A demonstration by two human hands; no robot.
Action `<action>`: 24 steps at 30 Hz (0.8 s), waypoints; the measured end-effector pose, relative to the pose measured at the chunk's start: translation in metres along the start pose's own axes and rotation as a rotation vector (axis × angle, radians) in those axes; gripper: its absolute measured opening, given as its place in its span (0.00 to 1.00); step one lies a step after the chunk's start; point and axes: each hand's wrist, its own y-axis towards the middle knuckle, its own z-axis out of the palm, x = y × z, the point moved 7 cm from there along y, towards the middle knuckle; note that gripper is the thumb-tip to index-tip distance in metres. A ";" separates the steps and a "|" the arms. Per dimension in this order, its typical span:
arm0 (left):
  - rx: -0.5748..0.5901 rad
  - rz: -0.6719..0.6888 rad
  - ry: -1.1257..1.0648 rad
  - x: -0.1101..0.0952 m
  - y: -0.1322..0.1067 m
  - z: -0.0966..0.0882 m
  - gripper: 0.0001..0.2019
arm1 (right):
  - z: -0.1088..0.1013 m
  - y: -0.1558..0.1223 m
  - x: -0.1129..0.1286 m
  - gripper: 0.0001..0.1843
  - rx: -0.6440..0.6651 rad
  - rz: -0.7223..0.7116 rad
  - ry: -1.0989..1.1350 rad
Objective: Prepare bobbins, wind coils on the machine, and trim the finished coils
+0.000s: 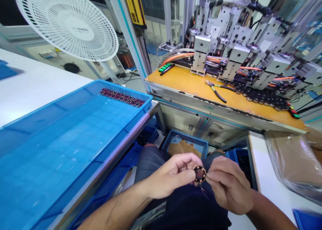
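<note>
My left hand is closed around a small motor stator, a dark ring with copper windings, held above my lap between thumb and fingers. Thin copper wire ends hang loose below the ring. At the stator's right edge, the thumb and forefinger of my right hand are pinched together; what lies between these fingertips is too small to tell. Rows of similar stators lie at the far end of a big blue tray on my left.
A machine stands behind a yellow worktop bearing pliers, a black marker and dark stators. Under it sits a blue bin with cardboard. A white fan is back left, a plastic-wrapped carton right.
</note>
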 end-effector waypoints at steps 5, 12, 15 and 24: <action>-0.042 0.079 0.042 -0.005 -0.001 0.002 0.14 | -0.002 -0.001 -0.003 0.07 0.023 0.037 -0.036; -0.073 0.391 0.203 -0.016 -0.009 0.006 0.14 | 0.004 -0.015 -0.017 0.10 -0.008 0.280 0.106; -0.206 0.590 0.492 -0.027 -0.018 0.004 0.19 | 0.012 -0.028 -0.027 0.09 -0.051 0.427 0.251; -0.306 0.705 0.747 -0.033 -0.024 0.006 0.21 | 0.036 -0.060 -0.045 0.06 -0.069 0.729 0.572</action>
